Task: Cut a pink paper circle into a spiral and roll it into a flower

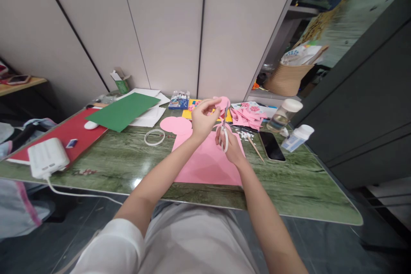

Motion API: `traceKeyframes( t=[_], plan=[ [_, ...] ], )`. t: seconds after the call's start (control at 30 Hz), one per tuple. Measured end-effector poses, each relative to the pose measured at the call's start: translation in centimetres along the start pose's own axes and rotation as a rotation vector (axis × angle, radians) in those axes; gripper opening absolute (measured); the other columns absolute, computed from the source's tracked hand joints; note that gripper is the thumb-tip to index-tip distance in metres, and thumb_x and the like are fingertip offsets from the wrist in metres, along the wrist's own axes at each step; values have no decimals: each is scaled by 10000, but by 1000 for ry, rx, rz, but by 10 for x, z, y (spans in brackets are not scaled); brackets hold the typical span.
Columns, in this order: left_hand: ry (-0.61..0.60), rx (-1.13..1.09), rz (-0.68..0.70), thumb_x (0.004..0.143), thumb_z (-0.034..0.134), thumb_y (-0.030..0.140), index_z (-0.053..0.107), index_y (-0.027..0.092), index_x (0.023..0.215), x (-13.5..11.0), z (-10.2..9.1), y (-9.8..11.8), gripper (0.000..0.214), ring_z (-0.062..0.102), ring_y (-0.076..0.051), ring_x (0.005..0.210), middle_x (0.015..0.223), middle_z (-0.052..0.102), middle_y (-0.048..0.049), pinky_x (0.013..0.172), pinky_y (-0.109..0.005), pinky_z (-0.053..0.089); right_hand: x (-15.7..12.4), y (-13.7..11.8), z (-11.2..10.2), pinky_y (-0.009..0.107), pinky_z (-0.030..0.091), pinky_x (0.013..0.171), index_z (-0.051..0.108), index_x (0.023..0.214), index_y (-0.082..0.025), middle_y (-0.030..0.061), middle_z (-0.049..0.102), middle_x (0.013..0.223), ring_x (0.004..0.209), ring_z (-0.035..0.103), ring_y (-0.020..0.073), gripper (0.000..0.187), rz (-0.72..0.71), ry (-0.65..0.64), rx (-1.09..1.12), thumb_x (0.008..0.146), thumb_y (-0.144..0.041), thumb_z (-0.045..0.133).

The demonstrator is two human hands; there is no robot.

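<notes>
Between the fingers of my left hand (204, 120) is a pink paper circle (222, 102), held up above the table. My right hand (231, 150) grips a pair of white-handled scissors (224, 135), its blades pointing up at the circle's edge. Whether the blades touch the paper is hard to make out. Below both hands lies a pink paper sheet (208, 162). To the left of it, pink paper circles (175, 125) overlap on the table. A heap of pink paper scraps (248, 117) sits to the right, beyond the scissors.
On the right are a phone (272, 146), a wooden stick (256, 147), a clear bottle (284, 115) and a white bottle (297, 138). Leftward lie a white ring (154, 137), green paper (123, 111), red paper (64, 137) and a white power bank (48, 157) with a cable.
</notes>
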State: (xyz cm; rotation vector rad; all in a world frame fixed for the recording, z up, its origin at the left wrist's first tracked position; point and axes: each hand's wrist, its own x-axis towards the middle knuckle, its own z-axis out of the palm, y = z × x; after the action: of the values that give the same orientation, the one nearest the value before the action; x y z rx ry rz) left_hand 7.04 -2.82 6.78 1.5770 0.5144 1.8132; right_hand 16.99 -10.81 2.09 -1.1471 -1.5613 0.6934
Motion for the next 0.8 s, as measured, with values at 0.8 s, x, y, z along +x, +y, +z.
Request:
traceKeyframes(
  t=[0.8],
  plan=[
    [59,12,-31,761,601,203,700,195,847,4,-5,0,131,617,-135,846,882,673,-51,779,-273,492,0,1,-1,256,321,546,427,730,-207,-25,470,608,561,425,118,287,16,-27,-34,925,-400,343]
  ],
)
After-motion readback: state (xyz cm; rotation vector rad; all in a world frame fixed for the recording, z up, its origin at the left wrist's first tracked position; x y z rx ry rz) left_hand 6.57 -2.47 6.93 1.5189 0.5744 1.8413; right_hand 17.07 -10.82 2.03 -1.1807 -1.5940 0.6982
